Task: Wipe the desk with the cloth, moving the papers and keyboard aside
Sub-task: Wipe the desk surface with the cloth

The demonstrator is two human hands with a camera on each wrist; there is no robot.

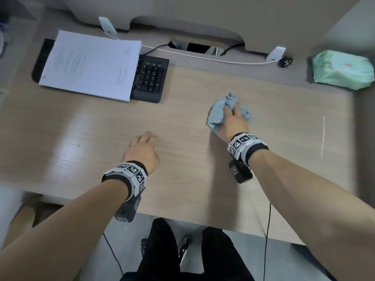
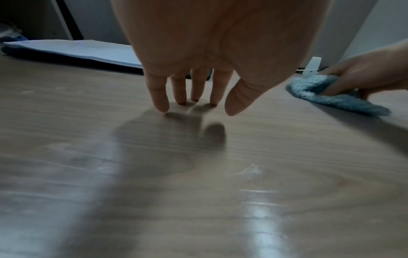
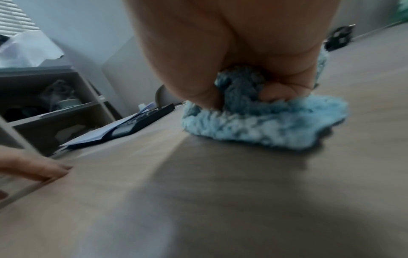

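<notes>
Blue cloth (image 1: pixel 218 115) was bunched up and gripped by the right hand (image 1: pixel 233 123), fingers curled into it, pressed flat on the wooden desk (image 1: pixel 182 110) right of centre. Left hand (image 1: pixel 143 152) was held relaxed with fingers extended, fingertips (image 2: pixel 162 106) touching the desk, nothing held. Stack of papers (image 1: pixel 91 64) was laid on top of the black keyboard (image 1: pixel 151 78) at the far left of the desk, well apart from both hands. Green wet-wipes pack (image 1: pixel 343 69) was seen at the far right corner.
</notes>
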